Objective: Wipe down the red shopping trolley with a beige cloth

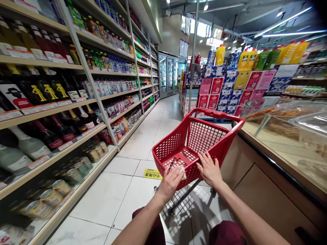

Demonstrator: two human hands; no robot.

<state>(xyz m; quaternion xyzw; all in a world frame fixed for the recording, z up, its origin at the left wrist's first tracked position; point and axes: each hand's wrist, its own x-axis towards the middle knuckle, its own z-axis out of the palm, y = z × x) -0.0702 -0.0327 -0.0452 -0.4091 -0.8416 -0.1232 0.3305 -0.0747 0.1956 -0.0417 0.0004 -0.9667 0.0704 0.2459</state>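
A red plastic shopping cart [219,136] with an empty mesh basket stands in a supermarket aisle in front of me. My left hand [170,182] is closed on a small white crumpled cloth or tissue [182,171] and presses it against the cart's near rim. My right hand [209,169] lies flat on the same rim, fingers stretched out and slightly apart, holding nothing.
Long shelves [63,109] of bottles, cans and cartons line the left side. A counter [281,160] with clear food covers runs along the right. Stacked boxes and juice bottles [237,85] stand ahead right. Fridges [168,73] close the aisle's far end. A yellow floor sticker [152,174] lies under the cart.
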